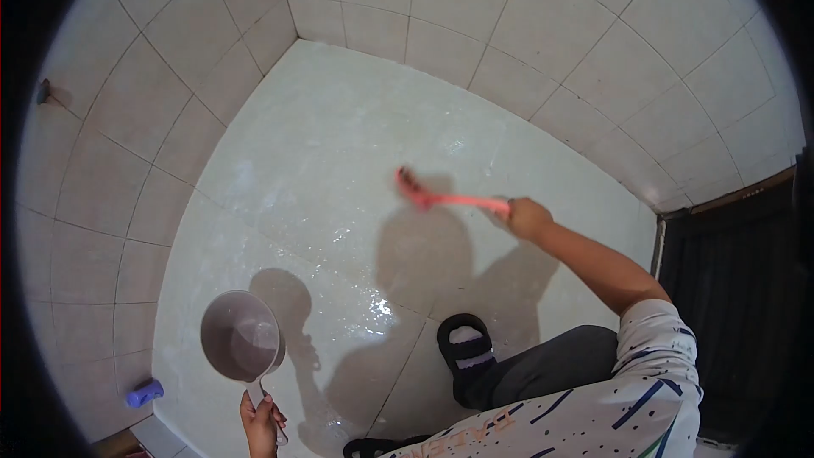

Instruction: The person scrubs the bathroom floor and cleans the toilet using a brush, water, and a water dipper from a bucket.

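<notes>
A grey-pink water dipper (222, 348) is in my left hand (261, 424), whose fingers wrap round its short handle at the lower left. The dipper's open mouth faces up, and a pale patch shows inside its bowl. My right hand (530, 219) is closed on the end of a pink long-handled scrub brush (466, 200). Its handle points left from my fist, and the slightly blurred bristle head overlaps the middle of the wet tiled floor (339, 136). A shadow of the brush falls close beside the head.
Beige tiled walls (560, 25) meet at the far corner. A purple bottle-like object (144, 393) is by the left wall, and a dark door (729, 288) stands on the right. My foot in a black slide sandal (465, 348) is on the floor; wet glints surround it.
</notes>
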